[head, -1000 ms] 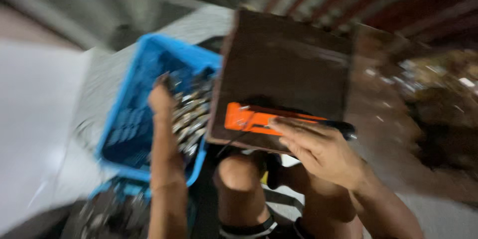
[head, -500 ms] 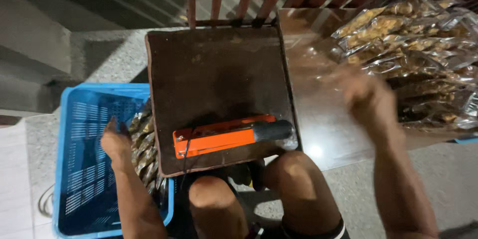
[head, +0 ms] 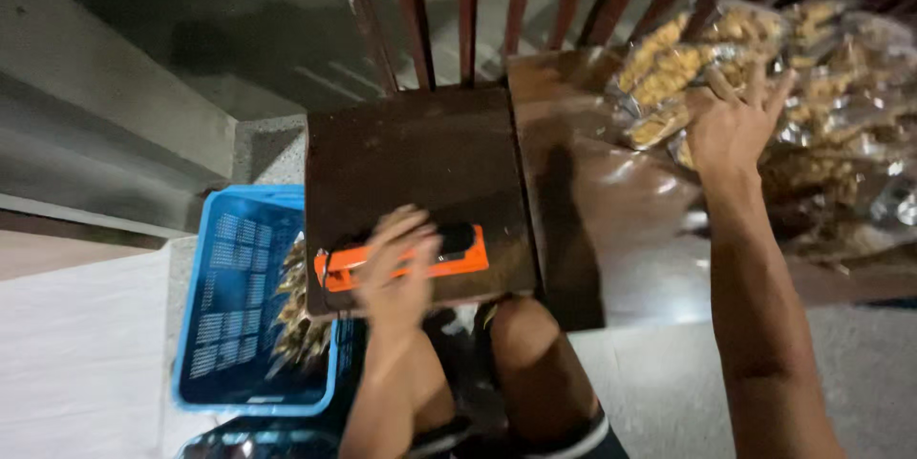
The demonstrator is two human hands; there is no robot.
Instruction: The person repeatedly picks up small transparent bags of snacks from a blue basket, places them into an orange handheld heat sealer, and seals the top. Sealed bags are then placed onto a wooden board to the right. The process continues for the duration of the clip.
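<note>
The orange sealer [head: 406, 263] lies low in the centre on a brown board [head: 420, 163]; the left hand [head: 399, 273] rests on it with loose fingers. At upper right, the right hand [head: 731, 125] spreads open, touching snack bags [head: 669, 77]. A blue crate [head: 239, 306] stands lower left.

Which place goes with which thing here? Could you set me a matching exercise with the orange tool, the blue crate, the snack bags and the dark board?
Things:
1. orange and black bar-shaped sealing tool
2. blue plastic slotted crate
3. clear plastic bags of golden snacks
4. dark brown square board

Places:
A. under the right hand
B. on the floor, left of the knees
C. under the left hand
D. across the lap, carrying the tool

Pairs: 1-C, 2-B, 3-A, 4-D
</note>
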